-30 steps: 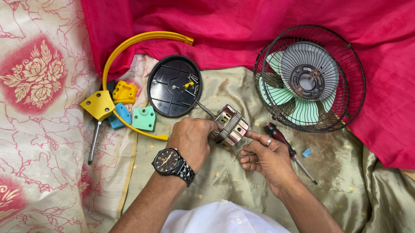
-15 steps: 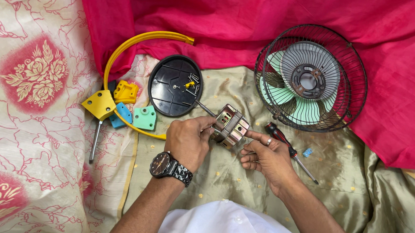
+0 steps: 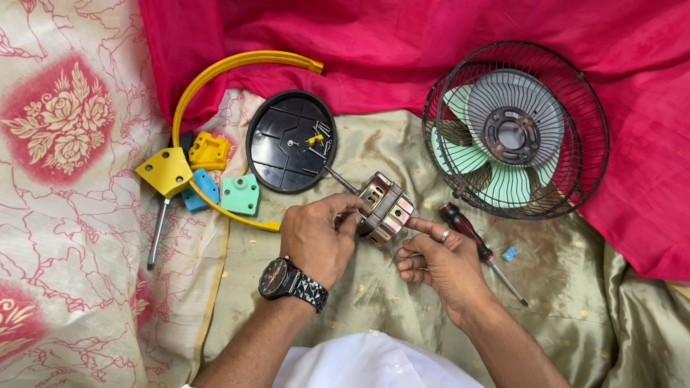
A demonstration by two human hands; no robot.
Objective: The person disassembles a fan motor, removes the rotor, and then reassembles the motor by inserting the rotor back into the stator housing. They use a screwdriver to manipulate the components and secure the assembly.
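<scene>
A small metal fan motor [image 3: 386,209] with a thin shaft pointing up-left is held between both hands over the olive cloth. My left hand [image 3: 320,235], with a dark wristwatch, grips its left side with fingers and thumb. My right hand [image 3: 438,260], with a ring, touches its right side with the index fingertip and thumb. A red-handled screwdriver [image 3: 480,249] lies just behind my right hand. The caged fan with pale green blades [image 3: 514,130] lies at upper right.
A round black cover [image 3: 290,140] lies above the left hand. A yellow curved bracket [image 3: 206,84], yellow, blue and green plastic parts [image 3: 240,194] and a metal rod [image 3: 158,233] sit at left. A small blue piece [image 3: 509,254] lies by the screwdriver. Pink cloth covers the back.
My left hand has shifted slightly on the motor, with its fingers curling further around it. The motor and right hand stay almost where they were.
</scene>
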